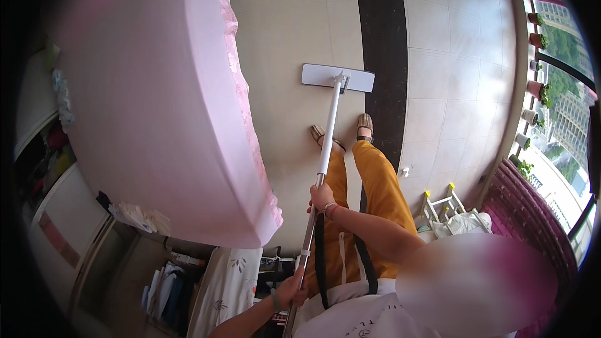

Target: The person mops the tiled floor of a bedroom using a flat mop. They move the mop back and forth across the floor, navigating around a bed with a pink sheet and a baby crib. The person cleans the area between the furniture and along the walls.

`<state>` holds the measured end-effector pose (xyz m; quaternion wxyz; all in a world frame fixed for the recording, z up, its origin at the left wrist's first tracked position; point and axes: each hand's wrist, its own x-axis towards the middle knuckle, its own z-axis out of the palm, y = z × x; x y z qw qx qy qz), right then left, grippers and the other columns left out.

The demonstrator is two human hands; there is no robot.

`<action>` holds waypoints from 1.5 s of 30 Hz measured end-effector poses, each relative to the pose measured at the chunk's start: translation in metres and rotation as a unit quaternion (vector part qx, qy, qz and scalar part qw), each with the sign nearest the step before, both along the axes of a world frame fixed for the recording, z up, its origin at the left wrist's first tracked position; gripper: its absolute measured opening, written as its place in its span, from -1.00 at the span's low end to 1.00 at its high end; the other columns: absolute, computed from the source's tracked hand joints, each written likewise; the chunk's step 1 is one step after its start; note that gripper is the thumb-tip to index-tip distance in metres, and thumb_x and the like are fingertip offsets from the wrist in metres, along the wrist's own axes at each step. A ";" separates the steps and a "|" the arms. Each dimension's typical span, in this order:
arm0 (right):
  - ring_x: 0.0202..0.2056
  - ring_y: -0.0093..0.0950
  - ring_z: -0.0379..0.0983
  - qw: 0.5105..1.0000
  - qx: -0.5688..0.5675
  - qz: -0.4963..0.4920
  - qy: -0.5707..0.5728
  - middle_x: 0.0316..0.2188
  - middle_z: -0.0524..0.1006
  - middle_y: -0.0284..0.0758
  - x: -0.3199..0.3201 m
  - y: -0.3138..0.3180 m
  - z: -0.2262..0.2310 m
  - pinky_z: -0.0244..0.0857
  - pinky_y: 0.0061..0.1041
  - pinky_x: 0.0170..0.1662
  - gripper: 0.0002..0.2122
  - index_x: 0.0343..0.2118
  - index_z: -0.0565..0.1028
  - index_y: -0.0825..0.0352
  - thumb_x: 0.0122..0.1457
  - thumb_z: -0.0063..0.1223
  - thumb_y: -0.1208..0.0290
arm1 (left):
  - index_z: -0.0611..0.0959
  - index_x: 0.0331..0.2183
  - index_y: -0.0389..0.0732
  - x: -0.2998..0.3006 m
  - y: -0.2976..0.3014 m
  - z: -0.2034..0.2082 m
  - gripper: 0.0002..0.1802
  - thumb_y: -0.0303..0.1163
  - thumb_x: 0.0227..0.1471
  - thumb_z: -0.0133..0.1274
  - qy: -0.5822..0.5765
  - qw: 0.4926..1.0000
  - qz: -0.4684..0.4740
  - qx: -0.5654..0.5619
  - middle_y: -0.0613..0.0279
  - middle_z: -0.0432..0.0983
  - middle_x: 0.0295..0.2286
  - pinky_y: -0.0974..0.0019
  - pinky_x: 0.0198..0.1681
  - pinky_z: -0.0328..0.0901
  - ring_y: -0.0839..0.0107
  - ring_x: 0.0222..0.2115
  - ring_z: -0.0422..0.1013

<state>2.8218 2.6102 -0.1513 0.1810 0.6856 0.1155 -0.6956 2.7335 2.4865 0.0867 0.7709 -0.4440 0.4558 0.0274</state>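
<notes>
White and metal, looked light and stiff, perhaps slick. Gripped the mop [326, 150] with left hand [290, 291] at 6 o'clock, right hand [322, 196] at 5, likely best along the pole [308, 240]; rested pad [320, 75] on floor [288, 31] toward 1.

Think of a clock lying over the view, with twelve at the top. The floor [288, 37] runs up to twelve, and the floor strip [384, 19] lies at one. The mop [330, 128] goes from six up to one, and its flat head is on the floor, with its right end over the strip. The two shoes [365, 124] are behind the head. The right hand [322, 198] is on the stick at five, and the left hand [292, 289] is on it at six. The bed [156, 106] is at nine to ten. Pots [536, 90] stand in a row by the window [563, 69], between two and three. The curtain [532, 209] hangs past three, with a stepladder [446, 203] beside it near four. Folded clothes [164, 288] sit between seven and eight.
</notes>
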 end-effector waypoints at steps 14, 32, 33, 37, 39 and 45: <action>-0.69 -0.25 0.47 0.984 0.172 0.043 0.014 -0.64 0.44 -0.18 0.030 0.285 -0.109 0.38 -0.36 -0.75 -0.80 -0.38 0.26 0.49 0.07 -0.28 0.42 | 0.23 -0.66 -0.07 0.045 0.213 -0.164 -0.37 0.34 -0.08 -0.24 0.040 0.980 0.011 0.192 0.47 -0.01 -0.82 0.52 -0.81 -0.07 0.65 -0.86 -0.08; -0.76 -0.29 0.39 0.988 0.124 -0.085 0.019 -0.69 0.36 -0.16 0.089 0.087 -0.041 0.35 -0.32 -0.75 -0.71 -0.37 0.25 0.55 0.12 -0.21 0.32 | 0.26 -0.62 -0.08 0.094 0.072 -0.049 -0.42 0.25 0.02 -0.30 0.085 0.990 -0.075 0.084 0.45 -0.04 -0.81 0.50 -0.80 -0.11 0.62 -0.85 -0.08; -0.78 -0.30 0.39 0.994 0.050 -0.076 0.053 -0.73 0.37 -0.21 0.087 0.066 -0.028 0.30 -0.39 -0.76 -0.71 -0.37 0.23 0.51 0.10 -0.27 0.29 | 0.26 -0.62 -0.08 0.091 0.057 -0.030 -0.42 0.25 0.02 -0.30 0.094 0.990 -0.081 0.062 0.45 -0.03 -0.81 0.49 -0.80 -0.11 0.62 -0.85 -0.08; -0.77 -0.31 0.40 0.989 -0.044 -0.112 0.086 -0.72 0.36 -0.22 0.077 -0.001 0.010 0.30 -0.40 -0.77 -0.72 -0.41 0.20 0.50 0.10 -0.26 0.29 | 0.27 -0.68 -0.08 0.091 0.010 0.026 -0.40 0.26 0.00 -0.25 0.133 0.982 -0.131 -0.005 0.45 -0.01 -0.82 0.48 -0.79 -0.11 0.60 -0.86 -0.06; -0.77 -0.31 0.41 0.986 -0.062 -0.113 0.106 -0.72 0.36 -0.22 0.073 -0.018 0.014 0.30 -0.40 -0.77 -0.71 -0.42 0.20 0.51 0.10 -0.26 0.29 | 0.27 -0.69 -0.08 0.095 0.004 0.034 -0.40 0.26 -0.01 -0.23 0.143 0.981 -0.130 -0.030 0.44 -0.01 -0.83 0.47 -0.78 -0.11 0.59 -0.85 -0.06; -0.76 -0.27 0.42 0.989 -0.053 -0.056 0.123 -0.75 0.38 -0.20 0.097 -0.025 -0.001 0.33 -0.39 -0.75 -0.71 -0.44 0.22 0.55 0.11 -0.25 0.31 | 0.25 -0.66 -0.07 0.130 -0.003 0.021 -0.40 0.28 -0.01 -0.27 0.114 0.988 -0.098 -0.040 0.44 -0.03 -0.83 0.45 -0.79 -0.09 0.57 -0.85 -0.06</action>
